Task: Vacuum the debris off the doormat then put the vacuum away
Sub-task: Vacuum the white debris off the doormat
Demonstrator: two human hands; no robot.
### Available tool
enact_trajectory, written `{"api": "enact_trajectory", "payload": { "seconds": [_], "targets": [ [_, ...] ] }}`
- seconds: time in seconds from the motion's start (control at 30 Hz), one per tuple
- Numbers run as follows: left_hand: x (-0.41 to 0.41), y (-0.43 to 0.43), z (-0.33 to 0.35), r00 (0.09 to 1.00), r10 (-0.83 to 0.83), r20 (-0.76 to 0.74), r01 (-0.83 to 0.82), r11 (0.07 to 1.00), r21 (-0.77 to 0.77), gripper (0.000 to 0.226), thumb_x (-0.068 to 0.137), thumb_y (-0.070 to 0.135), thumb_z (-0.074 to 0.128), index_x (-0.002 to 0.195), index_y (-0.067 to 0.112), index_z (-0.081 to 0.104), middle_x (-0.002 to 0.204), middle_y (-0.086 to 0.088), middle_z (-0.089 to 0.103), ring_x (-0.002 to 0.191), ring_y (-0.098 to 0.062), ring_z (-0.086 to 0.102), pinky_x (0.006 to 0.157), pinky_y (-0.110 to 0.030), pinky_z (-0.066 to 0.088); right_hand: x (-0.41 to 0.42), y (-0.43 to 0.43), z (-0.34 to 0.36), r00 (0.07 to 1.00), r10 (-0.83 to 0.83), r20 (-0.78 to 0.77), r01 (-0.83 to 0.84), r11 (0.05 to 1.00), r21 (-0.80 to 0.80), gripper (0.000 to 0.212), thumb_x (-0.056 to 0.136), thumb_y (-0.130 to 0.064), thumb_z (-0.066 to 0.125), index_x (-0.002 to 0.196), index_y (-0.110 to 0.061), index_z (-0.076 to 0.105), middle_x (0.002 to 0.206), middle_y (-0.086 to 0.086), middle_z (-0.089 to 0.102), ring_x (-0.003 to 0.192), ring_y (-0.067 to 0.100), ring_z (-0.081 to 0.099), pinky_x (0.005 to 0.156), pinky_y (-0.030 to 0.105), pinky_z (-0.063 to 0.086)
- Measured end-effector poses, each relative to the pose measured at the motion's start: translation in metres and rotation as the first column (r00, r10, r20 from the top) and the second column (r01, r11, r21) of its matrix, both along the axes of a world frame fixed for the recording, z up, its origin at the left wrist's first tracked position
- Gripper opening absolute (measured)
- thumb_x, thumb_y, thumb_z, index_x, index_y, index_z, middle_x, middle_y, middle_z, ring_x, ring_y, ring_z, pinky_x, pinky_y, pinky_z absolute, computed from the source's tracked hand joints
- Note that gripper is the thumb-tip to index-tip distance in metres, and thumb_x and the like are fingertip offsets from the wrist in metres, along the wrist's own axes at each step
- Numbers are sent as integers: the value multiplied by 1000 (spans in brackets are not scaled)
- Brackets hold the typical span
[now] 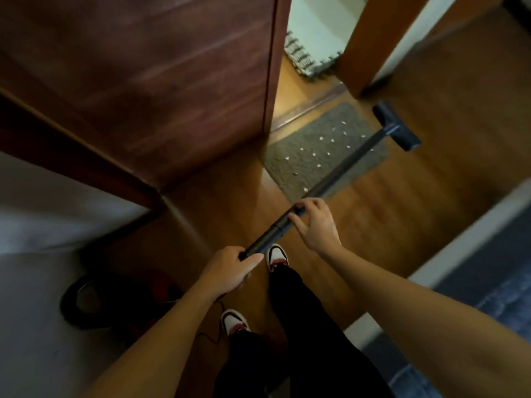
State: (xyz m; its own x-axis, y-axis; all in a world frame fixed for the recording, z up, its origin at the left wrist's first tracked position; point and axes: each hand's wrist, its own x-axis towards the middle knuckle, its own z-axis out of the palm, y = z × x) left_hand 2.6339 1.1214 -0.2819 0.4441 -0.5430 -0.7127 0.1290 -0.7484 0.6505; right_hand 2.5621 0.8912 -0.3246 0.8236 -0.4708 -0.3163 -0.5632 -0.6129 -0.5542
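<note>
grey rough-pile doormat (pixel 310 156) lies on the brown wooden floor (pixel 416 202) just before the threshold, beside the edge of the dark brown wooden door (pixel 143 81). small white debris specks (pixel 321 138) are scattered across its middle, so none of the cleaning looks done. the dark blue floor head (pixel 398 127) is off the mat, just past its far right edge; whether it rests on the boards or is lifted i cannot tell. the long black vacuum tube (pixel 339 173) crosses the mat's right corner on its way back to the hands. the left hand (pixel 230 271) is wrapped around the tube's near end, fingers clamped on it. the right hand (pixel 316 225) sits further up, fingers curled over the top and thumb along the near side, a light hold rather than a fist. the black and red canister body (pixel 115 300) lies in shadow on the floor by the left arm.

the step in hand, as i judge it, is bringing the head onto the mat. to do it well, swing the head left to the mat's far edge and set it flat. then pull it in slow overlapping strokes toward the feet, so the specks are drawn in rather than flicked onto the boards. let the left hand steer and the right press down lightly. a light mat may ride up under suction, and shorter strokes should keep it down. mind the door edge on the leftmost passes.
</note>
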Motion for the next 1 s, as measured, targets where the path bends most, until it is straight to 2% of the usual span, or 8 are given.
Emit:
{"api": "enact_trajectory", "payload": {
  "seconds": [0.07, 0.13, 0.27, 0.37, 0.5, 0.67, 0.87, 1.0],
  "targets": [
    [-14, 14, -6, 1000, -9, 5, 10, 1000, -22, 50, 93, 53, 55, 60, 15, 58, 47, -1, 55, 47, -18, 57, 58, -36, 48, -13, 18, -11, 959, -282, -4, 282, 957, 64, 49, 93, -43, 67, 133, -18, 54, 130, 4, 48, 120, 19, 49, 101, 28, 38],
    [-25, 30, -12, 1000, -16, 15, 16, 999, -29, 50, 94, 51, 56, 60, 14, 58, 45, 0, 54, 44, -15, 56, 56, -31, 48, -21, 33, -24, 846, -527, -82, 530, 817, 225, 68, 89, -48, 70, 144, -18, 42, 135, 5, 48, 119, 19, 51, 101, 31, 43],
    [-47, 58, -34, 1000, -5, -25, 4, 999, -38, 49, 93, 49, 57, 57, 16, 57, 44, 2, 54, 43, -16, 56, 56, -33, 47, -23, 64, -53, 555, -759, -339, 729, 248, 638, 79, 90, -38, 73, 152, -28, 26, 127, 7, 60, 100, 23, 69, 83, 47, 61],
    [-68, 76, -58, 995, 32, -97, -34, 999, -28, 47, 94, 45, 58, 58, 15, 57, 44, 3, 52, 41, -14, 51, 55, -33, 44, -19, 95, -78, 376, -831, -409, 691, -43, 722, 69, 96, -13, 64, 149, -33, 24, 104, 11, 62, 76, 25, 72, 67, 45, 61],
    [-90, 89, -96, 968, 36, -246, -30, 999, 27, 36, 97, 41, 56, 78, 10, 59, 48, 6, 54, 41, -13, 51, 53, -29, 43, -28, 133, -127, 298, -878, -374, 723, -48, 689, 73, 98, -6, 59, 153, -37, 24, 89, 10, 59, 54, 15, 57, 50, 29, 52],
    [-103, 95, -144, 816, 133, -563, -100, 991, 90, 21, 99, 32, 55, 108, 14, 53, 75, -5, 56, 43, -22, 49, 50, -34, 45, -43, 158, -177, 355, -842, -407, 761, 8, 649, 74, 96, -1, 58, 155, -33, 27, 95, 11, 61, 51, 11, 55, 48, 25, 51],
    [-125, 91, -184, 785, 231, -574, -162, 972, 169, 12, 95, 23, 57, 106, 17, 56, 79, -5, 58, 51, -19, 56, 54, -31, 50, -61, 172, -215, 407, -794, -453, 792, 59, 608, 83, 95, 1, 58, 157, -40, 21, 93, 12, 60, 54, 14, 53, 49, 27, 51],
    [-137, 95, -204, 745, 308, -592, -252, 951, 178, 16, 96, 32, 60, 106, 19, 58, 80, -9, 57, 51, -24, 53, 54, -34, 47, -70, 177, -235, 421, -783, -457, 792, 72, 606, 80, 95, 1, 58, 155, -41, 25, 90, 11, 57, 53, 14, 53, 48, 26, 50]
  ]
}}
